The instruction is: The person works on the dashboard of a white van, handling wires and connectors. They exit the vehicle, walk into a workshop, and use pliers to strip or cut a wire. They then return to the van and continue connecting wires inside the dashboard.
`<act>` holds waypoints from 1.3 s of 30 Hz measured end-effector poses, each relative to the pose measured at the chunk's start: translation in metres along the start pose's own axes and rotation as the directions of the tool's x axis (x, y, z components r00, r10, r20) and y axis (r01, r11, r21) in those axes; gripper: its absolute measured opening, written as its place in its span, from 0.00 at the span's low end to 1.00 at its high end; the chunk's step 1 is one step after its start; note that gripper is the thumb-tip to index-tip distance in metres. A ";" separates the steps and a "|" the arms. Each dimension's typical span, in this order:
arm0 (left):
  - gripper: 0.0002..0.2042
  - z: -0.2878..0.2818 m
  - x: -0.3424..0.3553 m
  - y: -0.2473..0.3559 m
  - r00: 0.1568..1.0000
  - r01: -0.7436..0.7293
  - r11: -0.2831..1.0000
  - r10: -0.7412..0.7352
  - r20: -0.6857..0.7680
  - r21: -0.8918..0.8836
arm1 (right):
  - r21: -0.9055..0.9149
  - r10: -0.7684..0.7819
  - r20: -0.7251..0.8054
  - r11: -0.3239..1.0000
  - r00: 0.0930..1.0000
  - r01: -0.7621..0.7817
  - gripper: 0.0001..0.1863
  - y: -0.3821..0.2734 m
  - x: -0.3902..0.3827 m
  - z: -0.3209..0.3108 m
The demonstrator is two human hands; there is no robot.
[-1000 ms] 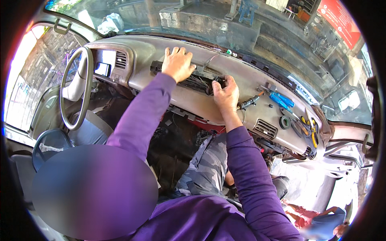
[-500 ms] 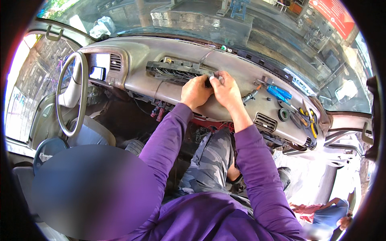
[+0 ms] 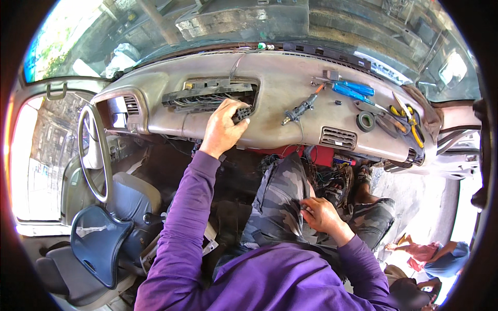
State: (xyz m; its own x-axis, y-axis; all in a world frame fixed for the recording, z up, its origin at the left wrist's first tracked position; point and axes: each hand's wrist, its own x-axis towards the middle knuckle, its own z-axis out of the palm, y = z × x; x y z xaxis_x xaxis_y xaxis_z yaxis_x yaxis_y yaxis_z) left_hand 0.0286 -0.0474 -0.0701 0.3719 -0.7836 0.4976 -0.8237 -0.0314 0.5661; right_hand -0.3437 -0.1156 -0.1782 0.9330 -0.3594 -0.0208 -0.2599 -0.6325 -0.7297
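Note:
My left hand [image 3: 222,129] is closed round a black multi-pin connector [image 3: 240,114] at the lower right corner of a dashboard opening. Behind my fingers, a long black panel strip with a bundle of thin wires [image 3: 207,101] lies across that opening. My right hand [image 3: 326,215] is down over my camouflage-clad thigh, its fingers curled together. Whatever may be between those fingertips is too small to name. Right of my left hand, a dark cylindrical tool with an orange-tipped end [image 3: 299,110] rests on the dashboard [image 3: 277,78].
Blue-handled screwdrivers [image 3: 353,90], a black tape roll [image 3: 365,122] and yellow-handled pliers [image 3: 413,127] lie on the dashboard's right side. The steering wheel [image 3: 83,155] stands at left, beside a seat [image 3: 101,246]. Another person [image 3: 436,254] is outside at lower right.
My right hand has left the dashboard and dropped to my thigh. The left hand stays at the opening with the connector now showing in it. The whole view has shifted.

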 end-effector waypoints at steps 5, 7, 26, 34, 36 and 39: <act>0.18 -0.011 -0.001 0.010 0.991 0.053 0.999 -0.052 0.126 -0.010 | -0.337 0.432 0.417 0.891 0.799 -0.306 0.27 0.102 -0.012 0.033; 0.18 -0.010 -0.001 0.008 0.991 0.065 0.998 -0.063 0.121 -0.016 | -0.158 0.469 0.172 0.881 0.866 -0.445 0.27 0.096 0.002 0.034; 0.24 -0.010 -0.009 0.027 0.973 0.133 0.991 -0.130 0.191 -0.002 | 0.025 0.488 0.341 0.849 0.803 -0.527 0.23 0.075 0.018 0.021; 0.15 0.013 0.000 0.030 0.978 0.203 0.945 -0.186 -0.091 0.257 | 0.054 0.478 0.332 0.851 0.813 -0.523 0.23 0.080 0.017 0.025; 0.15 0.010 0.002 0.031 0.951 0.296 0.940 -0.273 -0.144 0.170 | 0.055 0.480 0.327 0.850 0.814 -0.523 0.23 0.080 0.017 0.023; 0.22 -0.007 0.004 0.003 0.891 0.437 0.873 -0.453 -0.028 -0.214 | 0.029 0.445 0.316 0.878 0.838 -0.477 0.24 0.080 0.015 0.023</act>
State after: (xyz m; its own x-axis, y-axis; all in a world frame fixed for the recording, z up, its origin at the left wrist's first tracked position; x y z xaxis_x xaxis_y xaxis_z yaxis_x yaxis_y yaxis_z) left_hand 0.0303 -0.0460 -0.0617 0.7163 -0.6669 0.2053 -0.4652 -0.2372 0.8528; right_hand -0.3446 -0.1555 -0.2529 0.7450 -0.3653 -0.5581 -0.6662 -0.3641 -0.6509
